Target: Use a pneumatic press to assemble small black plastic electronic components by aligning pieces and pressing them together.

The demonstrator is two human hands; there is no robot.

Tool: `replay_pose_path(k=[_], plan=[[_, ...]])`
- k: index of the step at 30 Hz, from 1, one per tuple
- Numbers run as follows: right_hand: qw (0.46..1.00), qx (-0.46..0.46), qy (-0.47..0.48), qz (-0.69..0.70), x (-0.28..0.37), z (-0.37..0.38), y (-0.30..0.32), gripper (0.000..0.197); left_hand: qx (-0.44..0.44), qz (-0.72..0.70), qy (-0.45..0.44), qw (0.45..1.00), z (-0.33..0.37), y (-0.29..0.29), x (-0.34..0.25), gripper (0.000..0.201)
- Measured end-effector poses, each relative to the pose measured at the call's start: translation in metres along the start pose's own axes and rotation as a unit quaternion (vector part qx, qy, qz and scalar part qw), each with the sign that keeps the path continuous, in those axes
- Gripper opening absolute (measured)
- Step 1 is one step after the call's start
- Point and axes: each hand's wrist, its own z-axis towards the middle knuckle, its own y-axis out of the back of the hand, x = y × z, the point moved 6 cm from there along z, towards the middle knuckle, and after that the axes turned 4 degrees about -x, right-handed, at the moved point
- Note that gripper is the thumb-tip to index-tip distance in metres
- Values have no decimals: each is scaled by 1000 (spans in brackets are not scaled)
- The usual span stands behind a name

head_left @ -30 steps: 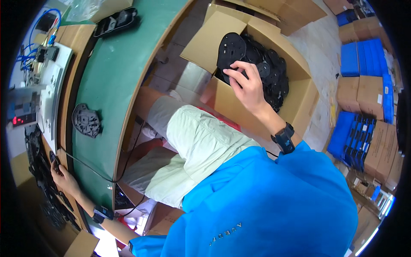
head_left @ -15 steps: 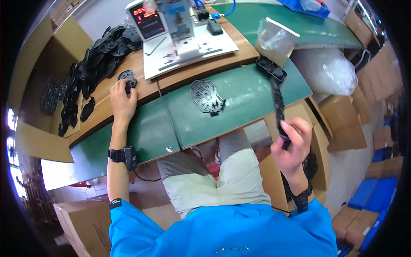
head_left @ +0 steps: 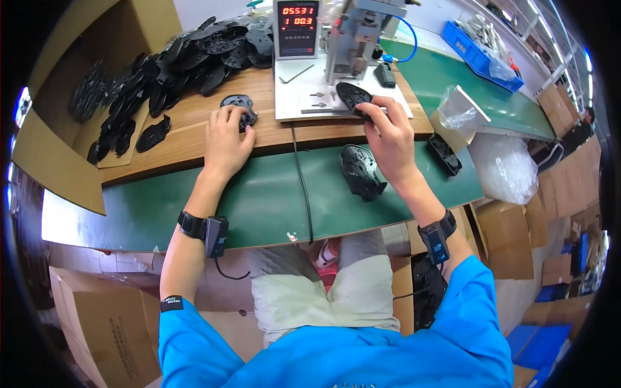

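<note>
My left hand (head_left: 226, 143) rests on the wooden board, its fingers and thumb bent around a black moulded plastic part (head_left: 238, 102). My right hand (head_left: 392, 137) pinches a black oval plastic plate (head_left: 353, 95), holding it tilted over the front of the white machine base (head_left: 302, 98). Below it, another black plastic plate (head_left: 361, 172) with a cut-out pattern lies on the green tabletop (head_left: 259, 207). The bench press (head_left: 352, 48) stands on the white base behind my right hand, beside a control box (head_left: 297, 29) with red lit digits.
Heaped black plastic parts (head_left: 213, 55) cover the board's left end, spilling from a cardboard box (head_left: 58, 152). A hex key (head_left: 297, 74) lies on the base. At right are a black tray (head_left: 444, 155), a plastic-lined bin (head_left: 460, 119) and a blue crate (head_left: 482, 58). A cable (head_left: 301, 187) crosses the tabletop.
My right hand has moved from above the lower-right cardboard box up to the machine base, with a black part in it. My left hand stays on its part. The whole view has shifted.
</note>
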Motion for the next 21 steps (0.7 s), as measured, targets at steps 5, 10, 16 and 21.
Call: replay_pose_path(k=[5, 10, 16, 21], plan=[[999, 12, -17, -40, -7, 4, -13, 41, 20, 9, 10, 1000, 0, 2, -2, 33], [997, 78, -13, -10, -5, 16, -18, 46, 10, 10, 3, 1000, -1, 3, 1, 33], [991, 134, -13, 0, -8, 32, -12, 47, 8, 5, -5, 1000, 1, -1, 2, 32], [986, 163, -6, -42, -2, 28, -19, 48, 11, 1, -5, 1000, 0, 3, 3, 33]])
